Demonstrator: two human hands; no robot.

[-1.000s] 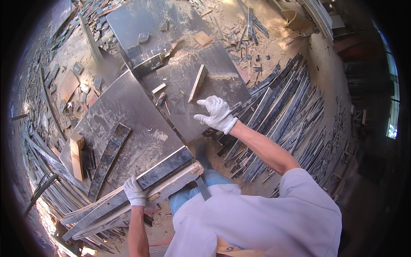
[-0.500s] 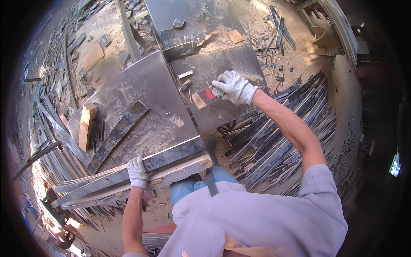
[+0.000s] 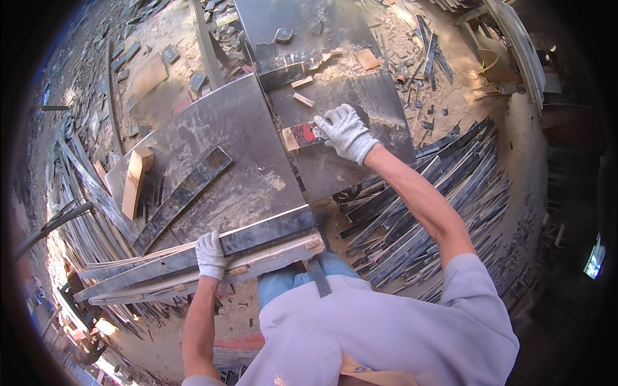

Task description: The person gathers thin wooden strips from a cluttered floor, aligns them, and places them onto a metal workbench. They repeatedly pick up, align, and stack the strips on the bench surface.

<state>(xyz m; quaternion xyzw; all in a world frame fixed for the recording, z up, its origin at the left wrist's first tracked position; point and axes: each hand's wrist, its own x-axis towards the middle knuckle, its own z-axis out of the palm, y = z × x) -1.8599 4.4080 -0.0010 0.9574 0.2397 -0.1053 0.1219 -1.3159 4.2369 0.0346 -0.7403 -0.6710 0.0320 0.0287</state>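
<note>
The small wooden block (image 3: 302,136), pale at one end and painted red on top, lies flat on the right half of the grey metal table (image 3: 225,138), just right of the seam where the two plates meet. The right hand (image 3: 344,132), in a white knit glove, lies over the block's right end with its fingers curled down onto it; whether the thumb pinches the underside cannot be told. The block looks light, stiff and rough-sawn, unlikely to slip in a knit glove, and is probably best taken by its long edges near the middle, clear of the splintery pale end. At the near edge of the table the left hand (image 3: 210,254), also gloved, has its fingers wrapped over a stack of long planks (image 3: 193,264), dark on top and pale below; these look heavier and springy along their length, so a grip near the middle would balance them better than one at the tip. Further out, a dark curved strip (image 3: 183,196) and a pale short board (image 3: 134,183) lie on the left plate. Small offcuts (image 3: 302,98) dot the far side, and dark slats (image 3: 425,206) are heaped on the dusty ground to the right.
</note>
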